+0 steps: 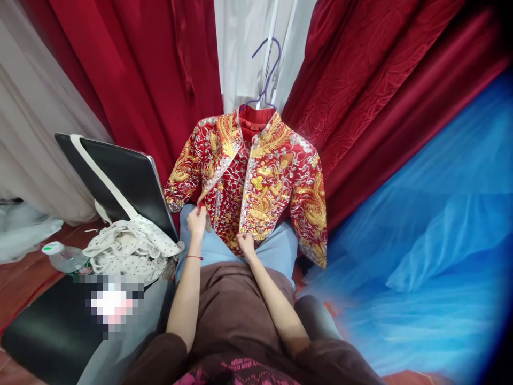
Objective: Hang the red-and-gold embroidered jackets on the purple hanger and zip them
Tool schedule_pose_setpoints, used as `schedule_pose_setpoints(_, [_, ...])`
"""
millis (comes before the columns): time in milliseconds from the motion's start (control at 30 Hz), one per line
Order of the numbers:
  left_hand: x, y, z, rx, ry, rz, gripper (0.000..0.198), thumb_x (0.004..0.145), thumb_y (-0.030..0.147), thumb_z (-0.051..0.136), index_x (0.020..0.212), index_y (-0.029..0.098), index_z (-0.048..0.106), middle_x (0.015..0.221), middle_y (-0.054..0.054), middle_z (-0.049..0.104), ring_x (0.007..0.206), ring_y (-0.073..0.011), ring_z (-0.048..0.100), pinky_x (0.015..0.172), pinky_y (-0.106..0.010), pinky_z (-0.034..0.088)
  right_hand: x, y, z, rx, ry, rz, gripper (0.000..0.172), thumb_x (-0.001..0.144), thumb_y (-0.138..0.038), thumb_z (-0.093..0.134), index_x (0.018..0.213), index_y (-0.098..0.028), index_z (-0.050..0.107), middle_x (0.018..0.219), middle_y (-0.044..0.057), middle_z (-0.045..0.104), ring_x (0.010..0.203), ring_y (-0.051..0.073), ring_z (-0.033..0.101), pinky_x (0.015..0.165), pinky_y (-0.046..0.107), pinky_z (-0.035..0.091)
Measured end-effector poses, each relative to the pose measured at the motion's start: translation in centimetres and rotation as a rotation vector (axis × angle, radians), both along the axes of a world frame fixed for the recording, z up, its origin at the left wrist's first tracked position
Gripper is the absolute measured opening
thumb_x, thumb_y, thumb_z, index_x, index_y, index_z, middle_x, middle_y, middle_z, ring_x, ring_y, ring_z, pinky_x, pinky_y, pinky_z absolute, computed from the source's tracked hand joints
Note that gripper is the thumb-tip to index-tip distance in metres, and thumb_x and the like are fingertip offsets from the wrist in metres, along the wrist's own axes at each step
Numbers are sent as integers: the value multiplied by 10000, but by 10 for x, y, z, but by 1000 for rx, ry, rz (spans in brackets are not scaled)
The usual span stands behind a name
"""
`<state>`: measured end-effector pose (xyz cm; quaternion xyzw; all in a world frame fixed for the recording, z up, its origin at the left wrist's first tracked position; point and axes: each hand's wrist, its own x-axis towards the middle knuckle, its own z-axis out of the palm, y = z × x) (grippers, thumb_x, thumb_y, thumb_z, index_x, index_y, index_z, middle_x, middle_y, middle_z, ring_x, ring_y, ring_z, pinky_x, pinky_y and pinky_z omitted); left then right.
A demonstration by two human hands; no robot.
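Note:
A red jacket embroidered in gold and silver lies spread over my lap, its collar toward the far side. A purple hanger sits in its shoulders, the hook sticking up above the collar. My left hand pinches the edge of the left front panel and holds it folded back. Red patterned cloth shows between the two panels. Closed at the lower hem of the right front panel, my right hand grips its inner edge. Both sleeves hang loose to the sides.
On the left stands a black chair with a white strap over its back. A dotted white cloth bag and a plastic bottle are on it. Red drapes hang behind the jacket; blue tulle spreads at right.

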<state>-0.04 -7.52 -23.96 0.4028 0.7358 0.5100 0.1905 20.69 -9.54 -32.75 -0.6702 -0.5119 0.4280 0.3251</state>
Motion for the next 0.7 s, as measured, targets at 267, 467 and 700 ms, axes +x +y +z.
schedule_pose_setpoints(267, [7,2,-13,-169,-459,-374,714,962,609,182,698,169,679,599,-86,652,609,-193,653,575,-277,462,6,-1,55,174,-168,108,208,826,-268,533,625,-214,545,542,-19,556,576,149,566,644,258,459])
schedule_pose_setpoints(467, [24,36,52,338,-200,-253,458,900,522,554,1151,156,670,1207,-157,709,1135,-260,673,897,-370,573,7,48,193,786,-478,-57,322,941,-376,435,1107,-159,604,1151,169,619,1091,274,560,969,438,444])
schedule_pose_setpoints(700, [54,96,136,261,310,-739,473,945,440,520,1293,133,614,1264,-156,696,1168,-252,667,1067,-370,488,14,114,325,975,-1023,-215,740,896,-415,495,1517,-75,280,1516,290,295,1428,455,213,1059,699,251])
